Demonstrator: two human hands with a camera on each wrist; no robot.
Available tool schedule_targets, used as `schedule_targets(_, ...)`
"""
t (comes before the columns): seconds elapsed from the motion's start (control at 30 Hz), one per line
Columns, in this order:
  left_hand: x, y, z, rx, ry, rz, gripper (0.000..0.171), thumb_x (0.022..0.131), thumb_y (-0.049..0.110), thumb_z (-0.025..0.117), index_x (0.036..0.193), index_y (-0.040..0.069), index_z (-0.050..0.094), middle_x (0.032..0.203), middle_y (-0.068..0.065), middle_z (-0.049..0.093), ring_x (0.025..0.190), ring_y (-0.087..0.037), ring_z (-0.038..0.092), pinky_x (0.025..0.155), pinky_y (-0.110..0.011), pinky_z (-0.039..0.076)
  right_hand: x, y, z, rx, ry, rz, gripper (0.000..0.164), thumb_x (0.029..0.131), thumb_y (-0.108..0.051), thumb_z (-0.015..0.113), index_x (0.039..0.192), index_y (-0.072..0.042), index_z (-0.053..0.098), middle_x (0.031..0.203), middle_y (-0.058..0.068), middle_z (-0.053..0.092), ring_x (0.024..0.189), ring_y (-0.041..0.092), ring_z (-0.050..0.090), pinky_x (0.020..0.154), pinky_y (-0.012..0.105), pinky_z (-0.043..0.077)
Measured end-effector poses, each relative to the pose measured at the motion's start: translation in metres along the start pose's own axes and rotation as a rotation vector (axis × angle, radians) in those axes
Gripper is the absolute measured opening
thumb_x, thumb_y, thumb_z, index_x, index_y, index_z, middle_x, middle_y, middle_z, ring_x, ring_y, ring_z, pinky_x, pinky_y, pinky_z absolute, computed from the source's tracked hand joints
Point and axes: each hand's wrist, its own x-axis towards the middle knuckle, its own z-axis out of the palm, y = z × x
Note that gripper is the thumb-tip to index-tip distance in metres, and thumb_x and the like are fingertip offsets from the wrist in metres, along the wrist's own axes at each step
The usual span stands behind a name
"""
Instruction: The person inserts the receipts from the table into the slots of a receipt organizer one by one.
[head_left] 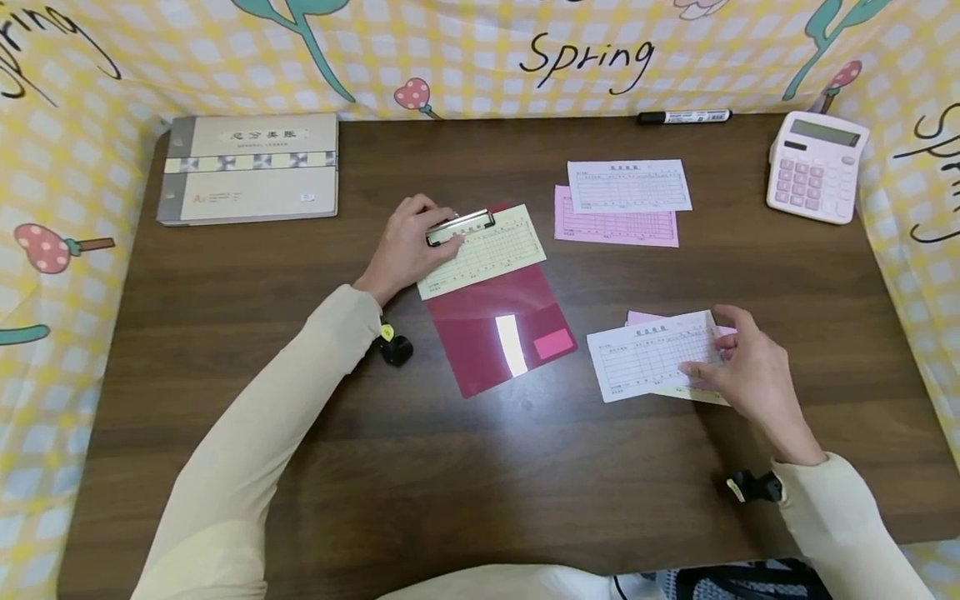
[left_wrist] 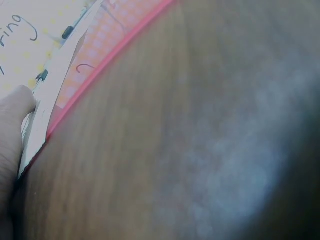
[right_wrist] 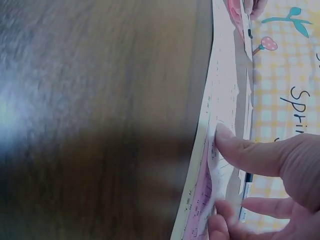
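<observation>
Yellow-and-white checked cloth (head_left: 465,50) printed with "Spring" walls in a dark brown wood-grain table (head_left: 420,475). At the far left lies a flat grey-and-beige ledger book (head_left: 255,179). Next, the person's left hand (head_left: 411,243) grips the top of a translucent dark-red clipboard (head_left: 476,337) at its silver metal clip (head_left: 463,225), thumb pressing the pale yellow printed form (head_left: 498,250) that lies under the clip. The clipboard sits slanted mid-table, a pink label (head_left: 553,343) near its lower right corner.

Farther right and back, a white printed form (head_left: 628,185) overlaps a pink printed form (head_left: 615,230). Nearer the person, another white form (head_left: 648,357) covers most of a pink slip (head_left: 642,317) and a pale yellow slip (head_left: 693,394). Behind these lies a black-and-white marker (head_left: 684,117). The right hand (head_left: 756,379) pinches that nearer white form, its edge buckled between thumb and fingers. Rightmost is a pale pink calculator (head_left: 817,167).
</observation>
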Motion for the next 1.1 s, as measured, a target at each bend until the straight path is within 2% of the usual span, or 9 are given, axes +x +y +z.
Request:
schedule_targets(0.1,0.0,-0.001,0.0,-0.001,-0.006,-0.013,0.037,0.085,0.029,0.072,0.114,0.005,0.071,0.103,-0.013,0.059,0.092,-0.026,0.051,0.081,-0.039,0.043,0.001,0.0,0.001,0.002,-0.024,0.017,0.082,0.074,-0.016,0.084,0.14,0.003,0.038,0.105,0.03,0.062,0.087,0.042,0.059,0.06,0.034,0.047)
schedule_targets(0.27,0.003,-0.002,0.0,-0.011,-0.008,-0.026,0.037,0.085,0.029,0.072,0.113,0.006,0.072,0.102,-0.013,0.06,0.091,-0.026,0.052,0.08,-0.039,0.042,0.003,-0.002,0.001,-0.035,0.011,0.012,0.081,0.071,-0.014,0.085,0.136,0.007,0.042,0.114,0.034,0.057,0.101,0.046,0.05,0.071,0.047,0.042)
schedule_targets(0.4,0.003,-0.002,-0.002,-0.036,-0.005,-0.037,0.035,0.084,0.029,0.074,0.11,0.006,0.073,0.101,-0.012,0.061,0.09,-0.025,0.053,0.08,-0.038,0.043,0.004,-0.003,0.0,-0.053,0.033,0.0,0.079,0.069,-0.012,0.086,0.134,0.007,0.044,0.111,0.035,0.059,0.098,0.049,0.053,0.07,0.05,0.043)
schedule_targets(0.57,0.003,0.0,-0.004,-0.035,-0.025,-0.048,0.034,0.085,0.028,0.073,0.109,0.005,0.072,0.1,-0.011,0.061,0.091,-0.025,0.053,0.081,-0.038,0.042,0.005,-0.004,-0.001,-0.053,-0.013,0.011,0.074,0.073,-0.013,0.083,0.133,0.005,0.044,0.107,0.033,0.062,0.092,0.047,0.058,0.063,0.04,0.048)
schedule_targets(0.7,0.006,0.005,-0.007,0.016,-0.083,-0.07,0.035,0.086,0.029,0.071,0.112,0.006,0.071,0.102,-0.01,0.06,0.093,-0.024,0.051,0.083,-0.038,0.042,0.006,-0.003,-0.003,-0.051,-0.027,-0.033,0.066,0.075,-0.011,0.082,0.13,0.004,0.048,0.099,0.028,0.068,0.083,0.04,0.063,0.06,0.032,0.045)
schedule_targets(0.87,0.011,0.017,-0.015,0.155,-0.21,-0.126,0.04,0.089,0.034,0.066,0.119,0.007,0.068,0.106,-0.01,0.061,0.097,-0.024,0.051,0.084,-0.041,0.046,0.003,-0.003,-0.003,-0.024,0.018,-0.089,0.054,0.076,-0.007,0.079,0.122,0.004,0.054,0.09,0.024,0.069,0.074,0.033,0.064,0.054,0.027,0.044)
schedule_targets(0.97,0.014,0.023,-0.02,0.204,-0.261,-0.162,0.043,0.09,0.037,0.066,0.121,0.007,0.067,0.109,-0.01,0.062,0.098,-0.025,0.052,0.084,-0.044,0.048,0.002,-0.002,-0.002,-0.038,0.058,-0.089,0.054,0.076,-0.014,0.08,0.12,0.005,0.056,0.096,0.028,0.065,0.082,0.036,0.06,0.059,0.031,0.043)
schedule_targets(1.1,0.015,0.023,-0.022,0.198,-0.278,-0.166,0.043,0.089,0.036,0.067,0.121,0.008,0.067,0.109,-0.011,0.064,0.098,-0.026,0.053,0.086,-0.044,0.046,0.002,-0.002,0.001,-0.094,0.101,-0.062,0.07,0.071,-0.021,0.085,0.123,0.012,0.053,0.104,0.033,0.054,0.098,0.045,0.045,0.07,0.047,0.036)
